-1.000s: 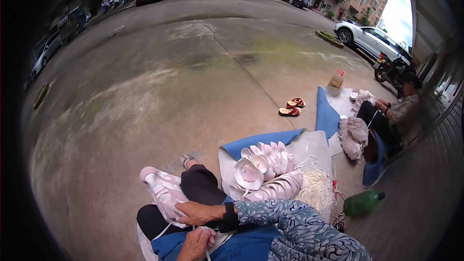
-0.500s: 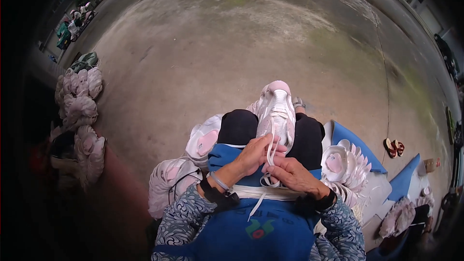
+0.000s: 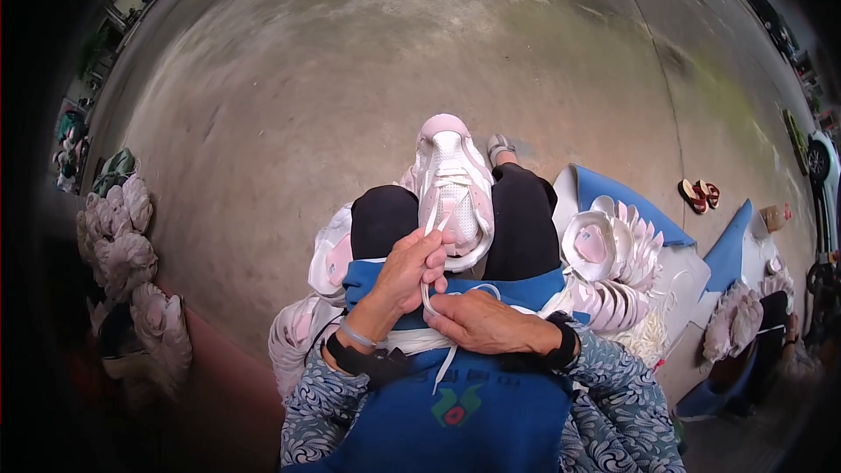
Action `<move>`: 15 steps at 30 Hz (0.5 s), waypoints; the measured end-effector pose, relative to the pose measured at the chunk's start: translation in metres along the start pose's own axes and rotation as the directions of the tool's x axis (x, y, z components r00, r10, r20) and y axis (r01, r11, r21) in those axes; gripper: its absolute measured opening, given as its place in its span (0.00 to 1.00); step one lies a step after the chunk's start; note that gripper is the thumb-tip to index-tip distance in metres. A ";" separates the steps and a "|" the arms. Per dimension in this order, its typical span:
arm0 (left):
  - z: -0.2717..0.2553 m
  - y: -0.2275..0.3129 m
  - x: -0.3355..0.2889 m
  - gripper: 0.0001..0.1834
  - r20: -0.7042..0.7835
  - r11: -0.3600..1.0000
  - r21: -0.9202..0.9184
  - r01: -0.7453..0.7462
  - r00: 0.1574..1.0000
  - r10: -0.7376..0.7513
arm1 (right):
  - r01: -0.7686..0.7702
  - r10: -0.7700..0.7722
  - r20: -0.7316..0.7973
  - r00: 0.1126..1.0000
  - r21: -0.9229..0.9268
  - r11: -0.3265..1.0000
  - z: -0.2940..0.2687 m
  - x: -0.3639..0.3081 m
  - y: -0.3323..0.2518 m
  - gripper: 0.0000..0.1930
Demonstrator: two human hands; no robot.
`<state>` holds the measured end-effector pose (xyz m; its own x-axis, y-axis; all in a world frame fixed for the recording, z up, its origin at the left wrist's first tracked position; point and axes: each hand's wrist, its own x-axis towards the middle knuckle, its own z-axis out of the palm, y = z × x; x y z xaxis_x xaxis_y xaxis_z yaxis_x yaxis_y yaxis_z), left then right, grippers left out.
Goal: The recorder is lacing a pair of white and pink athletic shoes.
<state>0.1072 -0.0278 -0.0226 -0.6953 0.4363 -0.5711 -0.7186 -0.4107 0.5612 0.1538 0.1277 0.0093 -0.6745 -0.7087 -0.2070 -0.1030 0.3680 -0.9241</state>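
A white and pale pink sneaker rests between my knees with its toe pointing away from me. White lace crosses its tongue, and the ends run back to my hands. My left hand pinches the shoelace just behind the shoe's opening. Close below it on the right, my right hand has its back turned up and its thumb and fingers closed on the same lace. Its fingertips are partly hidden. A bundle of white laces lies across my lap over the blue apron.
Nested pink and white shoes stand by my right knee, next to a blue sheet. More shoes sit at my left, and piles lie farther left. Sandals are on the concrete. Another person's dark-clothed limb shows at right.
The whole view has shifted, so the shoe and hands appear farther left. My right hand has rolled back-side up. The lace loop between the hands has narrowed.
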 end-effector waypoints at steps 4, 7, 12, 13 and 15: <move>0.000 -0.004 0.001 0.14 -0.030 0.993 0.118 -0.001 1.000 0.005 | 0.047 -0.050 -0.034 0.998 -0.068 0.997 0.005 -0.008 0.013 0.12; 0.008 -0.005 0.003 0.13 -0.075 0.994 0.110 -0.026 0.997 0.035 | 0.053 -0.051 0.026 0.998 -0.063 0.997 -0.008 -0.014 0.013 0.14; 0.004 -0.007 0.006 0.15 0.002 0.969 0.245 -0.037 0.999 0.037 | 0.198 -0.245 -0.227 0.943 -0.210 0.957 -0.026 -0.030 0.004 0.09; 0.006 -0.007 0.004 0.15 0.001 0.969 0.243 -0.039 0.999 0.040 | 0.129 -0.209 -0.276 0.938 -0.282 0.951 -0.034 -0.028 0.008 0.10; 0.012 -0.008 -0.001 0.17 -0.015 0.715 0.693 -0.095 0.989 0.146 | 0.029 -0.105 -0.469 0.877 -0.167 0.986 -0.050 -0.022 0.008 0.11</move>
<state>0.1136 -0.0151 -0.0197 -0.7929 0.3595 -0.4921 -0.4405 0.2201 0.8704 0.1318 0.1764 0.0222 -0.9234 -0.3780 0.0664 -0.2432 0.4424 -0.8632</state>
